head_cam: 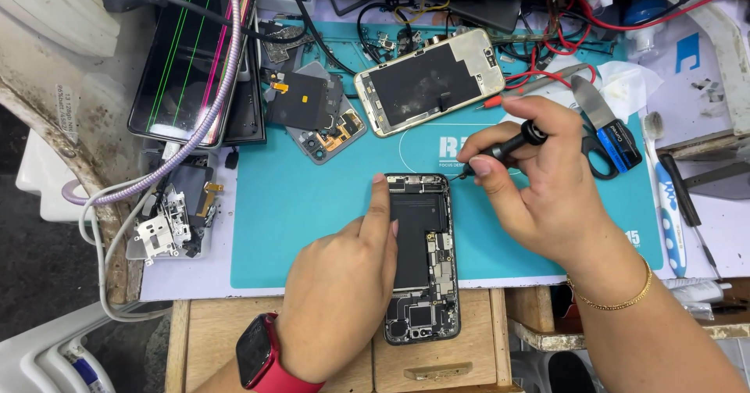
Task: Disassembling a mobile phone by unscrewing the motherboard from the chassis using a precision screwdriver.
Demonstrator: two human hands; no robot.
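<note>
On the blue mat [312, 229], the opened phone [422, 260] lies bare; left hand [340, 284] steadies it, index finger out, right hand [539, 182] fingers pinch a screwdriver [504, 147] at its top edge.

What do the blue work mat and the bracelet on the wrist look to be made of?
The mat looks like matte silicone or rubber: flat teal, no glare, though the look leaves it open. The bracelet looks like polished gold-coloured metal: thin, beaded, glinting; whether real gold is unclear.

Bright, even overhead light; sharp, soft shadows.
</note>
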